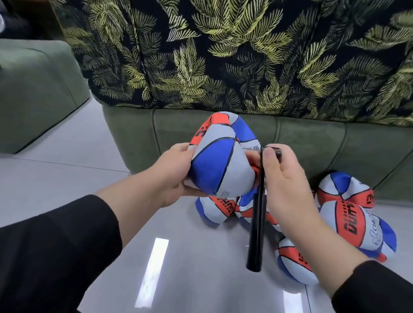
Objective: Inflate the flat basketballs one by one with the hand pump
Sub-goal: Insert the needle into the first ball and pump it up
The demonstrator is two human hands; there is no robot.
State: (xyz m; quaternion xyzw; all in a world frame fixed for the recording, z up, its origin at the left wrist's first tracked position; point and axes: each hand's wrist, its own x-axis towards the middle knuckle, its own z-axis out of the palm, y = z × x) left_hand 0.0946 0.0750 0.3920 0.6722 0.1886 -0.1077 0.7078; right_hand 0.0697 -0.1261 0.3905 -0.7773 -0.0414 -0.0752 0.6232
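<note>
A crumpled, flat basketball (pixel 221 157) in blue, grey and orange is held up in front of me. My left hand (pixel 174 171) grips its left side with curled fingers. My right hand (pixel 281 179) holds the top of a black hand pump (pixel 257 229), whose tube hangs down towards me. The pump's top end sits against the ball's right side; the needle is hidden behind my thumb. Several more flat basketballs (pixel 353 224) lie on the floor below and to the right.
A green sofa base (pixel 312 145) with leaf-patterned cushions (pixel 233 47) stands right behind the balls. Another green seat (pixel 27 93) is at the left. The floor (pixel 49 188) is glossy grey tile.
</note>
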